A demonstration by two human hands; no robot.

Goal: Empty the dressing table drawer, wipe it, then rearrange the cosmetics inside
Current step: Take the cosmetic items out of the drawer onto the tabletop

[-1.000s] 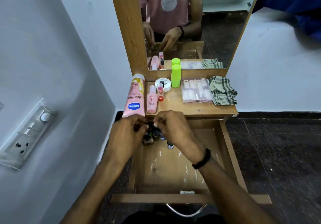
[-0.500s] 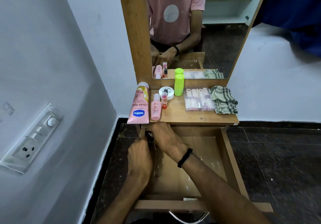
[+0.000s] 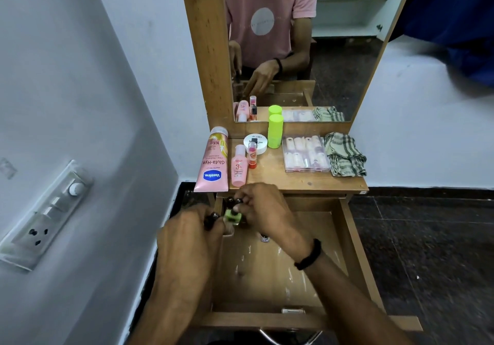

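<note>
Frame centre, over back-left corner of open drawer [image 3: 267, 277]: L hand [image 3: 187, 240] grips a dark-capped bottle [image 3: 213, 217], prob. nail polish. R hand [image 3: 267, 211] pinches green bottle [image 3: 232, 216] by its cap. A small bottle [image 3: 264, 237] sits in the drawer below R wrist.

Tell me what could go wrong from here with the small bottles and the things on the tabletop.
1. The left hand and right hand grip several bottles at once over the back left corner of the drawer. One may slip and drop, perhaps past the side to the floor.
2. The tube lies at the front edge of the tabletop, just above the hands. Lifting the bottles could knock it off.
</note>
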